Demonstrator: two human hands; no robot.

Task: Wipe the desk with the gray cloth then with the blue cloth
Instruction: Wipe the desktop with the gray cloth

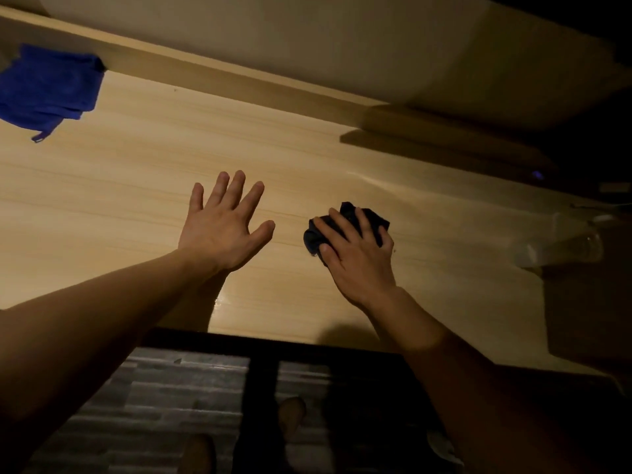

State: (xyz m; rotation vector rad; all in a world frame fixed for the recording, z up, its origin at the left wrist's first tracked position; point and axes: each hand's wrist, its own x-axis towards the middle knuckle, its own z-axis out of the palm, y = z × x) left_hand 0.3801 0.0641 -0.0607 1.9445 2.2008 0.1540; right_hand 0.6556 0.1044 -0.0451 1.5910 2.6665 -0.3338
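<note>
The light wooden desk (119,186) fills the middle of the head view. My right hand (355,254) presses down on a bunched dark gray cloth (374,217) on the desk, right of centre; the fingers cover most of it. My left hand (224,224) hovers flat just left of it, fingers spread, holding nothing. A blue cloth (51,87) lies crumpled at the far left back of the desk, against the raised back edge.
A clear plastic bottle (564,248) lies at the desk's right end beside a dark brown box (588,302). A raised wooden ledge (212,77) and a pale wall run along the back. Below the front edge are a dark frame, floor and my feet.
</note>
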